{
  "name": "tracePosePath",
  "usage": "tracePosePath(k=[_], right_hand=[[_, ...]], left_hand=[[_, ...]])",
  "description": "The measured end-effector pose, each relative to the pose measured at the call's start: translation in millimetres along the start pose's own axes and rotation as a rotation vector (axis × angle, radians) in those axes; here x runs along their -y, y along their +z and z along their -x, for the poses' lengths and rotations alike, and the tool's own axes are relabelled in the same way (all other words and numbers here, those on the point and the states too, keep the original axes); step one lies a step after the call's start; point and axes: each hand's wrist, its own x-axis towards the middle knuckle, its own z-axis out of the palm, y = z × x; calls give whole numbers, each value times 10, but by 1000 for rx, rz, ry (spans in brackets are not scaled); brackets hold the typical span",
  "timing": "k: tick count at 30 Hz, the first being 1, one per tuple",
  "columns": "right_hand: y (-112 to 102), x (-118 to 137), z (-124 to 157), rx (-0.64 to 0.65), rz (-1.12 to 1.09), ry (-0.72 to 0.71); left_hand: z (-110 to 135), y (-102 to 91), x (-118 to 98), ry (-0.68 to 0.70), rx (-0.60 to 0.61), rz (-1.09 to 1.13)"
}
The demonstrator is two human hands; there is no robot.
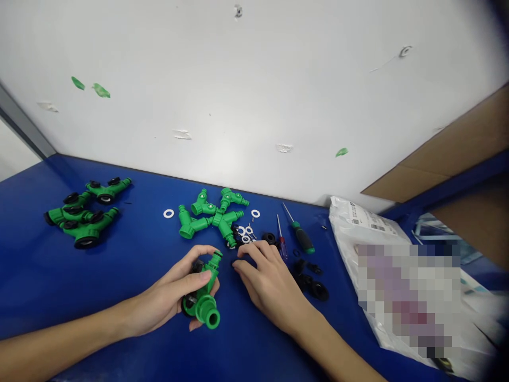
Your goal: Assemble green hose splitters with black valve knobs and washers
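My left hand [178,289] is wrapped around a green Y-shaped hose splitter [207,306] with black valve knobs. One open end of the splitter faces me, and a narrower end with a dark ring points up and away. My right hand [270,276] is just to its right, low over the table, with thumb and forefinger pinched together. A small black part [234,262] shows at those fingertips; its exact kind is too small to tell. Beyond my right hand lie white washers [246,231] and a black ring-shaped cap [269,237].
Several green splitter bodies [225,225] lie at the back centre; splitters with black knobs [90,228] are grouped at left. A red-handled screwdriver [282,246], a green-black screwdriver [303,237] and black fittings [318,289] lie right. A white plastic bag [350,249] borders the blue table [131,350].
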Motion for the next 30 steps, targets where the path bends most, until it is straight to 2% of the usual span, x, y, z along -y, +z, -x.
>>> tracePosePath(k=[4, 8, 13, 16, 19, 21, 30], right_hand=[[-58, 6, -12, 32, -37, 11], [-161, 32, 26, 21, -405, 124], [-236, 115, 58, -78, -852, 349], [-251, 221, 43, -153, -983, 430], [-247, 345, 33, -227, -953, 368], [-240, 402, 37, -277, -902, 301], [-241, 378, 54, -388, -756, 45]], left_hand=[[-5, 7, -5, 13, -18, -27], [-15, 9, -4, 46, -111, -84], [-52, 6, 5, 73, -207, -128], [-61, 38, 33, 131, -323, -199], [-37, 101, 71, 168, -435, -322], [-11, 142, 95, 188, -468, -385], [8, 166, 123, 203, -465, -373]])
